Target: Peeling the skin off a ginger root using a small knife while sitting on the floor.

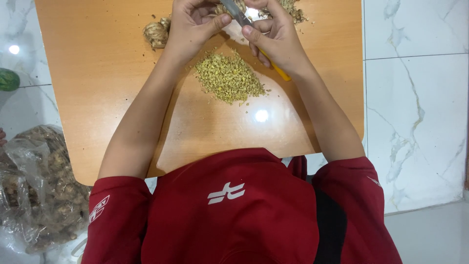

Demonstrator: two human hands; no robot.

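My right hand [276, 39] grips a knife [234, 12] with a yellow handle that sticks out below the palm, its steel blade pointing up and left. My left hand [193, 24] is closed around a piece of ginger [223, 7], mostly hidden by the fingers, with the thumb resting next to the blade. Both hands hover over the far part of an orange wooden table [107, 73]. A heap of finely chopped yellow ginger [228, 77] lies on the table just below the hands.
A whole ginger root [156, 33] lies left of my left hand. Peel scraps [292, 10] sit at the far edge. A clear plastic bag of ginger roots [39, 190] rests on the white marble floor [420, 107] at left. A green object [9, 79] shows at the left edge.
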